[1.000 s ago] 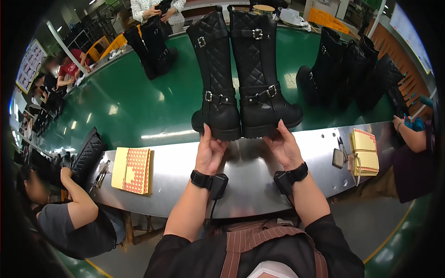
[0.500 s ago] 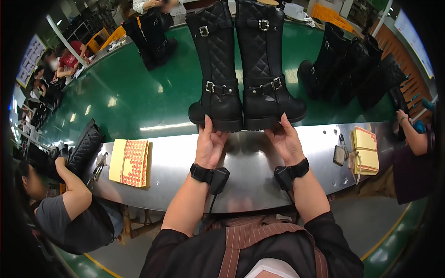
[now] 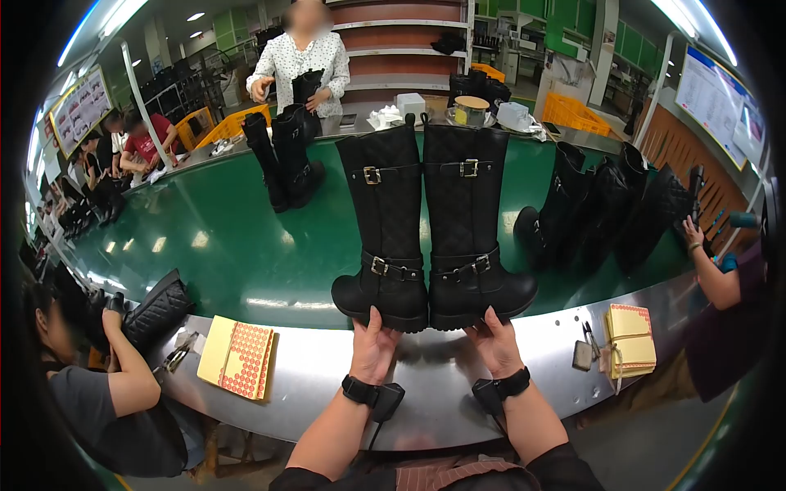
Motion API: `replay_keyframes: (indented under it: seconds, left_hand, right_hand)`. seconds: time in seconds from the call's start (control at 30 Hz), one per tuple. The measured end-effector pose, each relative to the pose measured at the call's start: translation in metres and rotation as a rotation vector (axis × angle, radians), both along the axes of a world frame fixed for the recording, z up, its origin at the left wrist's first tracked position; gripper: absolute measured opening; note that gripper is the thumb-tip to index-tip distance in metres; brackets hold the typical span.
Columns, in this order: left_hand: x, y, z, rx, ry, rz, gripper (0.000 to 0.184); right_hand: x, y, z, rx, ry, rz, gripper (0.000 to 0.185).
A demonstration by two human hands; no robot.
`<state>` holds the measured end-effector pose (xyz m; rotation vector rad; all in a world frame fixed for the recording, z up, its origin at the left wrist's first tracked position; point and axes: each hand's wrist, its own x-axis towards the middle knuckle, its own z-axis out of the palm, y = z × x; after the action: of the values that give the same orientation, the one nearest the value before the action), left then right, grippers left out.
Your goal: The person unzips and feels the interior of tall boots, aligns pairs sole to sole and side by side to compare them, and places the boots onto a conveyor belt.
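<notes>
Two tall black boots stand upright, heel to heel, at the near edge of the green surface, each with buckled straps at ankle and top. My left hand [image 3: 374,347] grips the sole of the left boot [image 3: 381,221], thumb up against its side. The sole of the right boot [image 3: 467,221] is held by my right hand [image 3: 494,344] in the same way. Both palms face up, and the fingers beneath the soles are partly hidden. The toes point outward, left and right.
Yellow sticker sheets [image 3: 237,358] lie left on the metal ledge [image 3: 311,368]; another bundle [image 3: 630,340] lies right, beside small tools. More boots stand on the green surface [image 3: 205,270], at far left [image 3: 291,155] and right [image 3: 606,204]. Co-workers are at both sides and across.
The view has tilted up, so the boots and my hands sit lower in it and the co-worker across shows more fully. My grip on both boots looks the same.
</notes>
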<state>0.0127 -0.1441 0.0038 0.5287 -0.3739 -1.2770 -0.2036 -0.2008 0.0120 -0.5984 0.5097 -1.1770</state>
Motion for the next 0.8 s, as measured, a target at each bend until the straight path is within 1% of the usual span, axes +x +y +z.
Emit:
replay_keyframes:
  seconds: [0.23,0.33,0.37,0.4,0.43,0.47,0.5,0.53,0.57,0.6,0.63,0.67,0.7,0.73,0.77,0.8]
  left_hand:
    - [-0.001,0.002,0.004,-0.007,-0.014,0.011,0.058]
    - [0.000,0.004,0.005,0.020,-0.014,-0.031,0.056]
    - [0.000,0.005,0.005,0.028,-0.009,-0.028,0.056]
    - [-0.001,0.006,0.007,-0.040,0.126,-0.195,0.057]
    - [-0.002,0.008,0.007,-0.108,0.263,-0.361,0.059]
    - [-0.010,0.008,0.008,-0.094,0.322,-0.401,0.064]
    - [-0.013,0.009,0.008,-0.078,0.328,-0.401,0.064]
    - [-0.014,0.008,0.007,-0.095,0.218,-0.373,0.065]
    - [-0.014,0.008,0.006,-0.110,0.107,-0.348,0.065]
    - [-0.013,0.011,0.004,-0.103,0.051,-0.342,0.065]
    - [-0.011,0.013,0.002,-0.097,-0.005,-0.337,0.066]
    - [-0.007,0.015,0.002,-0.060,0.004,-0.299,0.065]
    - [-0.001,0.017,-0.001,-0.025,0.011,-0.259,0.065]
    - [0.005,0.019,-0.007,0.006,0.015,-0.219,0.064]
    - [0.014,0.012,-0.033,-0.333,0.414,-0.436,0.063]
    - [0.016,0.015,-0.039,-0.292,0.431,-0.434,0.064]
  right_hand:
    - [-0.002,-0.003,-0.009,-0.028,0.012,-0.009,0.046]
    - [-0.007,-0.004,-0.011,-0.029,-0.011,0.023,0.046]
    - [-0.010,-0.004,-0.008,-0.025,-0.052,0.109,0.050]
    - [-0.011,-0.003,-0.006,-0.018,-0.092,0.194,0.055]
    - [-0.009,-0.002,-0.005,-0.006,-0.087,0.195,0.055]
    - [-0.006,-0.001,-0.006,-0.143,-0.058,0.288,0.058]
    - [-0.003,0.000,-0.010,-0.280,-0.031,0.378,0.061]
    - [-0.008,-0.011,-0.028,-0.278,0.237,0.454,0.066]
    - [0.004,0.003,-0.009,-0.287,0.181,0.271,0.057]
    - [0.000,0.002,-0.014,-0.353,0.306,0.223,0.058]
    - [-0.001,0.002,-0.023,-0.302,0.221,0.240,0.064]
    - [-0.002,0.001,-0.032,-0.249,0.137,0.255,0.070]
    - [-0.002,0.005,-0.031,-0.232,0.131,0.249,0.070]
    - [-0.001,0.005,-0.029,-0.311,0.215,0.243,0.072]
    - [-0.002,0.004,-0.024,-0.392,0.300,0.236,0.074]
    - [-0.003,0.003,-0.018,-0.478,0.387,0.227,0.076]
